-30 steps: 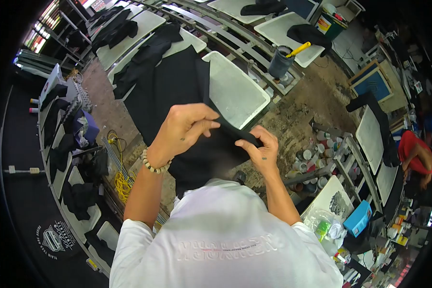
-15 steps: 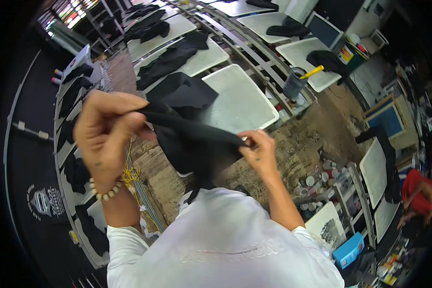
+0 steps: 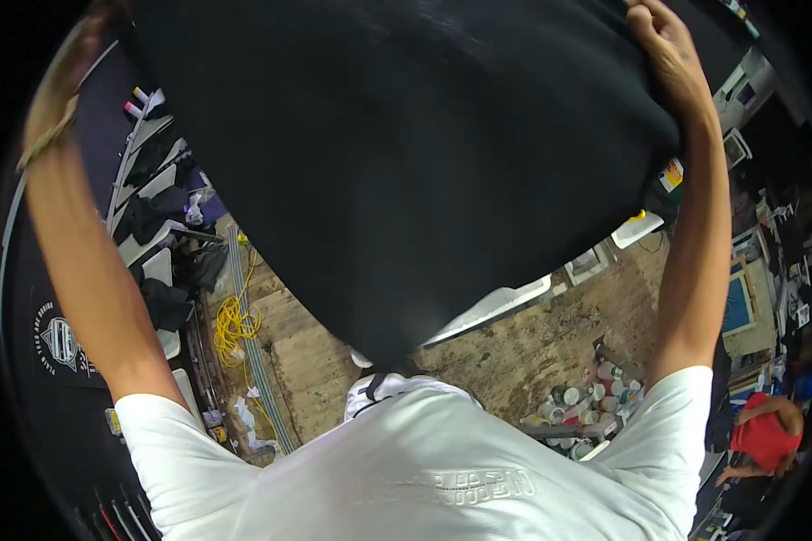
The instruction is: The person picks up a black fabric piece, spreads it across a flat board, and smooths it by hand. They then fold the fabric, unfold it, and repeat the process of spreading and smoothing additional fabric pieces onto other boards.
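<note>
Holds black garment (image 3: 397, 162) stretched wide across the upper frame, its lower end hanging to the centre. At upper right, right hand (image 3: 668, 54), grip closed tight on the cloth's top edge. At upper left, left hand (image 3: 86, 32), blurred against the dark rim; cannot tell whether its grip is closed on the cloth. On that wrist, beaded bracelet (image 3: 50, 135). Below the garment, a strip of white tabletop (image 3: 501, 302). At lower left, yellow cable (image 3: 230, 325) coiled on the floor; at lower right, paint pots (image 3: 586, 410).

White short-sleeved T-shirt (image 3: 406, 442), faint pale lettering (image 3: 460, 487) across front; bracelet (image 3: 48, 137) on left wrist.
</note>
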Motion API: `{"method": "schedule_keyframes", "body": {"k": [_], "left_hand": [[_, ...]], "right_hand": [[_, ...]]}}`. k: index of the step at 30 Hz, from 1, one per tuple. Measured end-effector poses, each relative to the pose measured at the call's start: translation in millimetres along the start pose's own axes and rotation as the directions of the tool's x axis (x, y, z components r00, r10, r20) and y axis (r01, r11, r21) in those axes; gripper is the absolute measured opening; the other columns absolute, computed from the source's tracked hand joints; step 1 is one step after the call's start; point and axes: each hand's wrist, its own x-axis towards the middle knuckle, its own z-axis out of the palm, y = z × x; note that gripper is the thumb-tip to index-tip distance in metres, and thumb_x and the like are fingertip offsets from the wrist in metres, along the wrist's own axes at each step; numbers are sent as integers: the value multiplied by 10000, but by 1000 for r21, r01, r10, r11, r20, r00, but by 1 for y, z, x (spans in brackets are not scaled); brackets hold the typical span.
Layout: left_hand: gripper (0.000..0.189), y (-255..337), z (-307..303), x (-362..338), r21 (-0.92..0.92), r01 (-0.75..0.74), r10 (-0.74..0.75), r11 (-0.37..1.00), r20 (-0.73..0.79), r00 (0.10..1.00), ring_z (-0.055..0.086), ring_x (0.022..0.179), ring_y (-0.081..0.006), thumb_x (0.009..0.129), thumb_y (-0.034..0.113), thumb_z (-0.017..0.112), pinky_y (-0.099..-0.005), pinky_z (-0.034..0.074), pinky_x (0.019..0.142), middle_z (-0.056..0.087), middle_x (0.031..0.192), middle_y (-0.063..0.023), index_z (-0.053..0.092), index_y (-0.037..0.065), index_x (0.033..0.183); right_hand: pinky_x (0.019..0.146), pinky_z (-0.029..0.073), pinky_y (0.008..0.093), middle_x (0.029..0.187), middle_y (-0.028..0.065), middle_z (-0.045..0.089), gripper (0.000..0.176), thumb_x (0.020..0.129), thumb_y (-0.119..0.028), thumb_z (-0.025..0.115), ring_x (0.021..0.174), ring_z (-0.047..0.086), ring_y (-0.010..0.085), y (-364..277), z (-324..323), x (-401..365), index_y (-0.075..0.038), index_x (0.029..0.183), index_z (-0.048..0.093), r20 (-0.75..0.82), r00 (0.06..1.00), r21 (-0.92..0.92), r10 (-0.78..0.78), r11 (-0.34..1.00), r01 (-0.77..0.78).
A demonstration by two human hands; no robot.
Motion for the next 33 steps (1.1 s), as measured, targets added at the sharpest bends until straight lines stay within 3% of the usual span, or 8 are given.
{"method": "schedule_keyframes", "body": {"k": [3, 7, 13, 15, 17, 19, 27, 33], "left_hand": [[297, -124, 0, 60, 347, 194, -251, 918, 129, 959, 651, 789, -92, 926, 200, 680, -178, 512, 674, 707, 965, -32, 669, 57, 1186], [249, -229, 34, 43, 19, 451, -451, 892, 22, 892, 715, 816, -129, 899, 154, 723, -163, 567, 546, 706, 942, -55, 665, 40, 1112], [308, -199, -7, 121, -189, 98, -96, 977, 20, 995, 659, 1077, -260, 946, 176, 653, -368, 514, 984, 665, 1186, -194, 592, 0, 1191], [123, -97, 29, 56, -282, -124, 100, 951, -98, 990, 669, 672, -242, 898, -34, 632, -312, 617, 658, 662, 884, -210, 594, -91, 1000], [294, -122, -54, 55, -319, -131, 190, 939, 161, 969, 572, 1219, -273, 982, 197, 595, -409, 407, 1106, 631, 1252, -193, 595, -19, 1181], [318, -108, -47, -19, -167, -304, 306, 938, -14, 952, 651, 1065, -200, 1004, 299, 566, -366, 543, 920, 673, 1132, -136, 625, 7, 1115], [137, -161, 55, -325, -287, 288, -403, 914, -545, 735, 518, 626, -33, 960, 189, 656, -182, 409, 553, 642, 821, 15, 646, 75, 885], [159, -230, 124, -477, -375, 666, -764, 645, -314, 563, 638, 709, -83, 851, -5, 718, -221, 534, 605, 674, 845, -19, 608, 66, 940]], "right_hand": [[742, 435, 251, 761, -1, 584, 337, 831, -354, 783, 760, 548, 98, 69, 16, 65, -42, 909, 680, 606, 788, -87, 110, 994, -72], [777, 462, 363, 822, 72, 668, 395, 769, -348, 828, 790, 609, 197, 133, 75, 107, 1, 908, 706, 500, 844, -427, 193, 903, 46], [512, 347, 235, 616, -52, 466, 191, 847, -156, 759, 603, 446, 42, 87, 53, 170, -41, 796, 616, 105, 980, -338, 167, 933, -123], [494, 344, 273, 611, -63, 435, 197, 798, -113, 800, 576, 426, 58, 69, 25, 172, -40, 767, 619, 49, 999, -398, 13, 917, 8], [577, 407, 272, 686, -62, 511, 154, 852, -126, 761, 664, 500, 68, 55, 8, 144, -42, 797, 644, 1, 984, -357, -177, 919, 165], [900, 452, 237, 1052, 38, 674, 189, 961, -136, 638, 1012, 603, 96, 96, -33, 117, -14, 1101, 671, 93, 951, -411, -296, 859, 307], [619, 425, 298, 778, 67, 557, 405, 629, 159, 570, 709, 528, 173, 121, 29, -143, -25, 961, 714, 141, 989, -238, -37, 969, 70], [667, 462, 309, 784, 98, 502, 344, 691, 127, 607, 748, 566, 228, 204, 91, -282, -46, 967, 718, 286, 908, -193, 304, 947, -257]]}}
